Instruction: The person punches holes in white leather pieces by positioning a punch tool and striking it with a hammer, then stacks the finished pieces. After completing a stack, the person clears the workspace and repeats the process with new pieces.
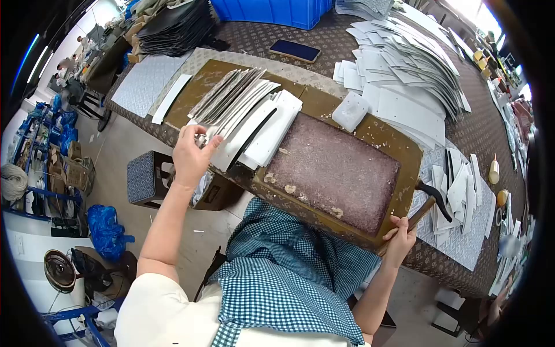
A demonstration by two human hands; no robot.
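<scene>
My left hand is at the near ends of a row of white and grey strips. Its fingers and thumb curl around something small and pale that I cannot make out. Beside the strips lie thicker white pieces, with a thin black edge showing between them. My right hand is closed around the wooden handle of a hammer, whose dark curved head sticks out over the board's right edge. Between the hands lies a worn reddish-brown slab on a brown board.
A white block sits behind the slab. Stacked white sheets fan out at back right, and loose white pieces lie at right. A phone, a blue bin and black sheets are at the back.
</scene>
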